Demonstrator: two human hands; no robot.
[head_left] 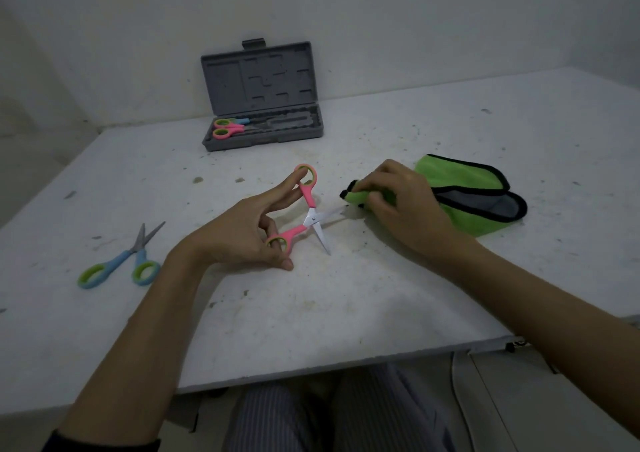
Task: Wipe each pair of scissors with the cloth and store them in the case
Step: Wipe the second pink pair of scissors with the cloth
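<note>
Your left hand (pixel 242 233) holds the pink scissors (pixel 304 214) splayed open at centre, fingers through both loops. Your right hand (pixel 401 205) pinches the green cloth (pixel 464 188) at 3 o'clock, against one blade tip. The open case (pixel 263 105) sits at 12 — blue scissors (pixel 121 261) at 9.

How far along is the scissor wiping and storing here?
Done: two pairs of scissors lie in the open grey plastic case. In hand: the left hand holds the opened pink-handled scissors while the right hand grips the green cloth at one blade. Left: the blue-handled scissors on the white table.
</note>
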